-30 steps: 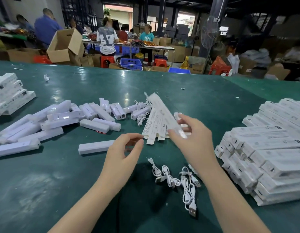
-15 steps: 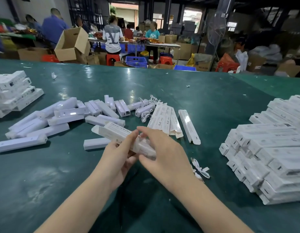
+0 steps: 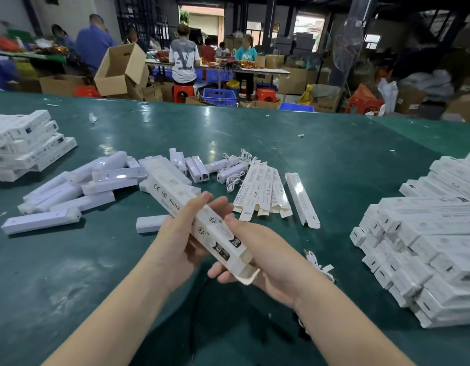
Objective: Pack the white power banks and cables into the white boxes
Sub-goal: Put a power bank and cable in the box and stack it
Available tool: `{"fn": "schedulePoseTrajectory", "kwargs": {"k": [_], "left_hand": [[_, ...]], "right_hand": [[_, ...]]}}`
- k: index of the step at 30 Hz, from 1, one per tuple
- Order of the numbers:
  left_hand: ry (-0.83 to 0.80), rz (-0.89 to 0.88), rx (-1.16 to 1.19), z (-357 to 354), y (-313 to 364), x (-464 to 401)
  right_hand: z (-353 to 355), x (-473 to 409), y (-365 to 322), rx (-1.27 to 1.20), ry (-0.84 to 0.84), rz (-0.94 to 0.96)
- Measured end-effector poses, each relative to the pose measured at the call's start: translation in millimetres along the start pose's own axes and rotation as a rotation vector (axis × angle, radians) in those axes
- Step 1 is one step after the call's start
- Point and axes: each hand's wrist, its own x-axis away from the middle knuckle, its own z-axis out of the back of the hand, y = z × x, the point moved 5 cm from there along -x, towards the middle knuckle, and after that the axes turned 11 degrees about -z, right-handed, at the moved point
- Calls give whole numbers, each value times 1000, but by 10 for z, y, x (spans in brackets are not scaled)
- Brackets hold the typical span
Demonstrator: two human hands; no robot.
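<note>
While both hands hold one long white cardboard box [image 3: 202, 220] at the centre of the frame, the step in hand looks like opening it up for filling: its near end gapes, with a flap [image 3: 248, 276] hanging loose at the lower end. The left hand [image 3: 181, 239] curls its fingers around the box's middle from the left side, and the right hand [image 3: 255, 254] grips the open end, thumb on top and fingers underneath. Nothing can be seen inside the box yet. Loose white bar-shaped power banks [image 3: 65, 199] lie scattered on the green table [image 3: 334, 167] at centre left, one [image 3: 152, 223] just beyond the left hand; a coiled white cable [image 3: 318, 265] lies right of the right wrist, and more cables [image 3: 236, 167] sit at upper centre beside flat unfolded box sleeves [image 3: 265, 191]. Filled boxes [image 3: 426, 239] are stacked at the right edge. Next, one hand probably must let go, fetch a power bank, and slide it squarely into the open mouth while the other keeps the box steady.
</note>
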Motion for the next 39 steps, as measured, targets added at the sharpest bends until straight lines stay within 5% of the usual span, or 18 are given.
{"fn": "schedulePoseTrajectory", "kwargs": {"k": [7,11,18,25,32,39], "left_hand": [[286,-7,136,190,-39,-184],[393,-86,203,234,2,-201],[383,-45,285,245,-23,-207],[374,-62,269,256,12,-196],[384,-111,345,314,129,-228],[325,-90,315,227,58,-178]], "right_hand": [[65,22,-36,478,250,372],[83,29,-46,403,341,411],[25,40,-85,192,135,343],[25,23,-66,109,149,310],[-95,81,-68,39,-200,222],[-91,8,-25,-57,-45,301]]}}
